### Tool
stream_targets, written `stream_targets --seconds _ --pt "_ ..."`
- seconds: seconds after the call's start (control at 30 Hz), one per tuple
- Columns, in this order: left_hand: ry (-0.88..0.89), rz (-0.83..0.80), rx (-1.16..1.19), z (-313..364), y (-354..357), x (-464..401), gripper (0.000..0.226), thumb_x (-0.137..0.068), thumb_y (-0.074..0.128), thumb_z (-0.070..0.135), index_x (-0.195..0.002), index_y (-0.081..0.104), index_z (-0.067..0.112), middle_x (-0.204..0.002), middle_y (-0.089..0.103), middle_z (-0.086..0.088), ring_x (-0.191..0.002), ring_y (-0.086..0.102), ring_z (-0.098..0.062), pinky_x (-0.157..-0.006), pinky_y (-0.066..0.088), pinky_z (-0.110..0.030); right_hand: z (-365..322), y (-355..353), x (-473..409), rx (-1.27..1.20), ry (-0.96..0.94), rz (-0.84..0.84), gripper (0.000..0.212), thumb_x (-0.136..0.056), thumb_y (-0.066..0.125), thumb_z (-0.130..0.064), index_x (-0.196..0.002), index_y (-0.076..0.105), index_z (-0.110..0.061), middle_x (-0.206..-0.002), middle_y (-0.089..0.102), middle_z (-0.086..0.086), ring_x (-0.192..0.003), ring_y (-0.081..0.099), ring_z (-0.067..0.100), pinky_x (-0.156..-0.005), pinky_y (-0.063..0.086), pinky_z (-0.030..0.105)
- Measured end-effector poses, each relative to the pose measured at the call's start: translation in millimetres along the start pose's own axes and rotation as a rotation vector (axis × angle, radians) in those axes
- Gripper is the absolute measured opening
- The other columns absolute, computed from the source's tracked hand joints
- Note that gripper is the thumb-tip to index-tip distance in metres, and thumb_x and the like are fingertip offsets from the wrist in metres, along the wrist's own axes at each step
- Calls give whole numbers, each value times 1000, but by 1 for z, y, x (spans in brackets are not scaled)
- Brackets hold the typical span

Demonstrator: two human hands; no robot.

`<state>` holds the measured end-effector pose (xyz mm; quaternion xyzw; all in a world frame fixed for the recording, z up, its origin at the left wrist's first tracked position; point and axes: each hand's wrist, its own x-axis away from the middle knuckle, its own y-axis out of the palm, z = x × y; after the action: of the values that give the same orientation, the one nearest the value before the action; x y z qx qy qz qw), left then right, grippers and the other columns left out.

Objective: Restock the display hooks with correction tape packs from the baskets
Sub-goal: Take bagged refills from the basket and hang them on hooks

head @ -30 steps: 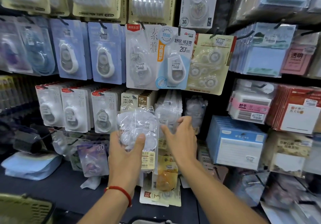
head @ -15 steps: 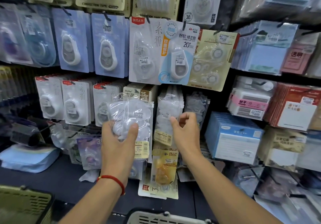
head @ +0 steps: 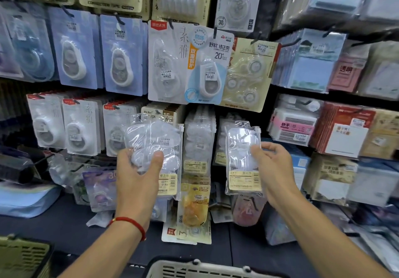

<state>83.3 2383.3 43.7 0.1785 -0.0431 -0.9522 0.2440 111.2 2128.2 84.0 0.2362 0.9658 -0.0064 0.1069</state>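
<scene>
A: What fills the view?

B: A display wall (head: 248, 113) crowded with hanging carded correction tapes and stationery. Below it runs a dark shelf (head: 54, 223), with a white basket (head: 194, 270) at the bottom edge and a green basket (head: 21, 258) in the lower left corner, both cut off by the frame.

A: And the arms?

B: Both reach up and forward from the bottom. The left hand (head: 138, 180), a red string bracelet (head: 131, 223) on its wrist, is curled round a bundle of clear packs (head: 155, 144), thumb across the front. The right hand (head: 274, 169) pinches a single clear pack (head: 243, 159) by its right side, held upright in front of the wall.

A: Any room to move?

B: Little. The bundle overlaps the hanging cards behind it, and a row of clear packs (head: 199, 139) hangs between the two hands. The single pack stands clear of that row, over a dark gap.

A: Anything hard to read?

B: The hook behind that gap cannot be made out. The clear wrapping glares, so the tapes inside are blurred, and the right edge of the wall is smeared.
</scene>
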Motion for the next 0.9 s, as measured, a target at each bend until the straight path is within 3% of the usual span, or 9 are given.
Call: stream_targets --seconds 0.13,0.23,0.37,0.4,0.47,0.57,0.67,0.77,0.9 --pt "-2 -18 13 3 7 4 36 -93 76 40 -120 54 29 -102 69 11 -85 65 8 -73 45 -18 -3 0 0 31 2 -15 24 -97 75 -30 -113 60 -20 -108 73 6 -104 71 27 -98 57 54" --pt "-16 -46 39 3 12 6 27 -93 77 36 -109 55 34 -93 73 16 -79 67 12 -66 48 -11 -5 -1 0 108 -27 -28 23 -98 74 -31 -111 60 -20 -107 72 3 -102 69 21 -91 57 42" --pt "-78 -140 96 2 20 13 30 -87 82 36 -104 57 39 -89 72 32 -77 69 13 -59 51 -7 -7 -2 14 576 -416 3 27 -101 65 -28 -126 56 -21 -121 56 -9 -116 51 12 -99 41 27" --pt "-121 -173 133 2 23 16 32 -86 83 35 -104 58 40 -89 74 30 -77 71 10 -57 53 -9 -6 -1 18 567 -463 -59 24 -102 64 -27 -124 58 -24 -119 58 -10 -113 53 9 -96 41 21" --pt "-213 -235 211 2 31 24 38 -82 86 32 -111 62 35 -95 80 16 -79 78 -6 -56 60 -22 -7 4 32 477 -334 -294 11 -102 63 -39 -110 65 -33 -107 68 -18 -100 63 1 -83 46 11" --pt "-301 -291 236 5 45 37 54 -73 88 36 -119 62 30 -101 82 0 -86 81 -26 -65 65 -48 0 14 45 449 -141 -511 32 -100 59 -56 -93 71 -27 -90 75 -17 -84 69 3 -80 55 29" --pt "-346 -335 244 7 53 43 46 -79 84 38 -118 62 30 -103 81 -1 -87 80 -29 -68 64 -60 2 14 49 277 -86 -442 20 -104 60 -38 -102 72 -22 -97 79 0 -92 76 19 -86 60 50" --pt "-326 -302 200 5 54 38 30 -93 76 34 -120 63 35 -111 79 5 -101 77 -25 -89 62 -56 1 4 42 177 -21 -300 28 -106 56 -38 -107 62 -11 -107 68 25 -94 72 41 -85 56 65" --pt "-255 -264 101 1 50 31 23 -99 69 27 -115 60 40 -111 75 2 -103 73 -25 -94 59 -53 -4 -8 29 165 -46 -230 34 -106 55 -40 -116 61 -8 -121 66 24 -112 63 46 -94 54 56"
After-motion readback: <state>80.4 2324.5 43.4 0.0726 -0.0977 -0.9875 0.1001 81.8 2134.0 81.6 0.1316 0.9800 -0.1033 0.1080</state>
